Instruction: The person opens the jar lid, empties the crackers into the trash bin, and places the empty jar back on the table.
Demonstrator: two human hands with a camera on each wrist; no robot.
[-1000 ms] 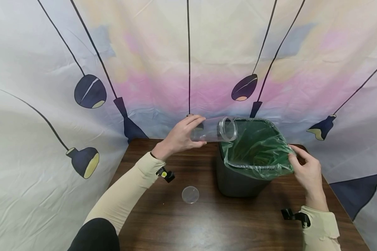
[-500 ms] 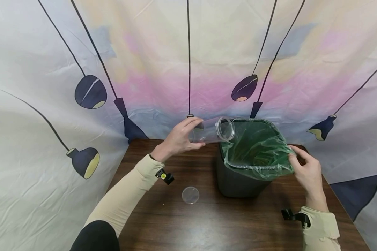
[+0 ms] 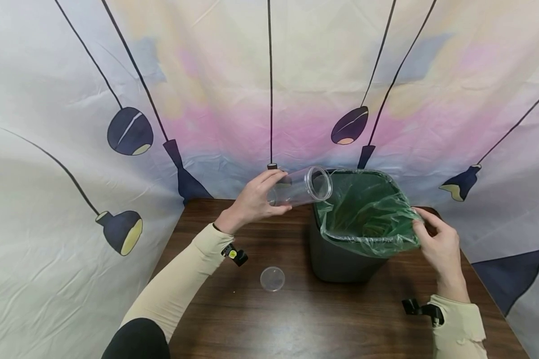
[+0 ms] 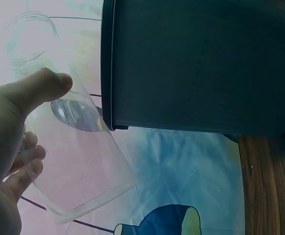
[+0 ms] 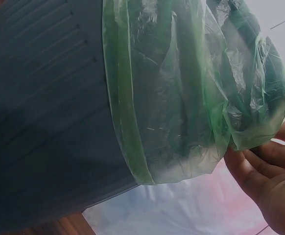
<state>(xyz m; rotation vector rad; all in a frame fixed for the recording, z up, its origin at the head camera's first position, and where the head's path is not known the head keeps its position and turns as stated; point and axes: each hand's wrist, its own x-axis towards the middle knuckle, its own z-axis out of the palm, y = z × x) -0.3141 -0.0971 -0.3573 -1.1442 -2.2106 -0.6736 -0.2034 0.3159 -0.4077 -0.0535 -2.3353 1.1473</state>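
My left hand (image 3: 256, 199) grips a clear plastic jar (image 3: 300, 188) around its lower end. The jar lies nearly sideways, its mouth at the left rim of a dark grey trash bin (image 3: 347, 264). In the left wrist view the jar (image 4: 83, 161) looks see-through, and I see nothing inside it. A green trash bag (image 3: 364, 209) lines the bin and folds over its rim. At the bin's right side my right hand (image 3: 440, 244) pinches the bag's edge. The right wrist view shows the bag (image 5: 177, 98) draped outside the bin, with fingers at its gathered edge.
A clear round lid (image 3: 272, 278) lies flat on the dark wooden table (image 3: 296, 324), in front and left of the bin. Behind the table hangs a cloth backdrop (image 3: 233, 99) printed with lamps.
The left hand has drawn the jar slightly left, and its mouth has tipped up a little. The right hand, bag, bin and lid stay where they were.
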